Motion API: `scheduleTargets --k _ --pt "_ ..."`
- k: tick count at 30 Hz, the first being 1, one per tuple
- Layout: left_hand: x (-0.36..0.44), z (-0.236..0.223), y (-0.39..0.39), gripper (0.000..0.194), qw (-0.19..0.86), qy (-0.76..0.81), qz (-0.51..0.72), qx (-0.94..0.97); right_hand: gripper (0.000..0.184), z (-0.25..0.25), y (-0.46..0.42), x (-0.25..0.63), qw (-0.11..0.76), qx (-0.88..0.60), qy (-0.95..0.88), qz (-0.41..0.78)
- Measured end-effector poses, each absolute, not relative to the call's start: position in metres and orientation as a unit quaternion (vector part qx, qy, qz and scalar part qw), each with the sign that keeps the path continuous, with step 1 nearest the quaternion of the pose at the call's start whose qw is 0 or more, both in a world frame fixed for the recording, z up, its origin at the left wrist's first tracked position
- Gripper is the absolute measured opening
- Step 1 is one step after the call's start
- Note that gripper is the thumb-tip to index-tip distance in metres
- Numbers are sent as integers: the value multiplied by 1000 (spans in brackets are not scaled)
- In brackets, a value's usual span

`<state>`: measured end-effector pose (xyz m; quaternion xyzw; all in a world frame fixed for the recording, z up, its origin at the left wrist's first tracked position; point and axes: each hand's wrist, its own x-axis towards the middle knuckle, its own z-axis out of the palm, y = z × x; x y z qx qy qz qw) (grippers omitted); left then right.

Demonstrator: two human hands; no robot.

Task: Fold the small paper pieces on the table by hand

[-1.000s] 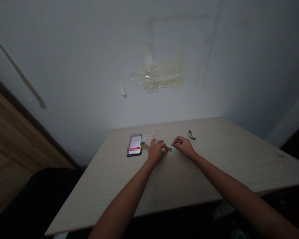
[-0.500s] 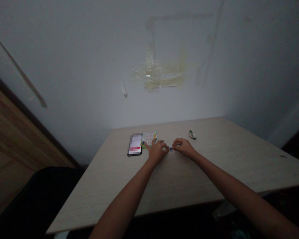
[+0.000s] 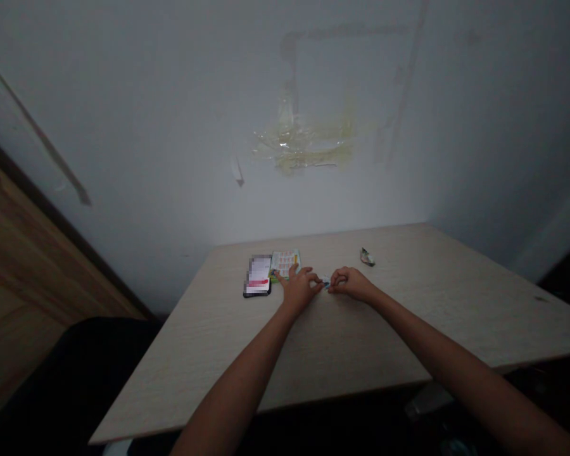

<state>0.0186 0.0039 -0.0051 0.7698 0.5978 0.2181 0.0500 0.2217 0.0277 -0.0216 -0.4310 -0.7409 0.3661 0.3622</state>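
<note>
Between my two hands, just above or on the table, is a small blue-and-white piece [image 3: 326, 284], too small to name. My left hand [image 3: 300, 286] pinches its left side between thumb and forefinger, while the other fingers spread toward a printed card or leaflet [image 3: 285, 261]. From the right, my right hand [image 3: 350, 282] has its thumb and fingertips pressed together at the piece's right edge, the other fingers curled. A phone [image 3: 258, 276] with a lit screen lies left of the leaflet, partly blurred out.
The pale wooden table [image 3: 209, 354] meets a wall [image 3: 171, 126] with peeling tape [image 3: 308, 149]. A small crumpled wrapper [image 3: 367, 256] lies at the back right. On the left are a dark object [image 3: 90, 354] and a wooden panel [image 3: 23, 266].
My right hand's fingertips have shifted slightly down at the small piece. My left hand stays almost still, and the phone, leaflet and wrapper have not moved.
</note>
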Motion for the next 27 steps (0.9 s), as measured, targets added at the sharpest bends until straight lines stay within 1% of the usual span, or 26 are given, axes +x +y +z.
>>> scheduleTargets --k 7,9,13,16,22,27 --pt "18 -7 5 16 55 593 229 770 21 -23 28 224 356 -420 -744 377" --pt "18 -6 5 16 59 594 226 770 23 -24 29 224 376 -420 -735 377" --pt "18 -3 3 17 73 598 219 767 21 -28 33 224 439 -430 -713 337" --pt "19 -2 3 18 72 599 217 767 19 -30 35 224 456 -438 -707 316" --pt "19 -3 5 19 74 598 214 769 15 -28 34 223 414 -462 -745 245" --pt "20 -5 6 15 73 602 221 764 12 -20 31 220 395 -477 -755 216"
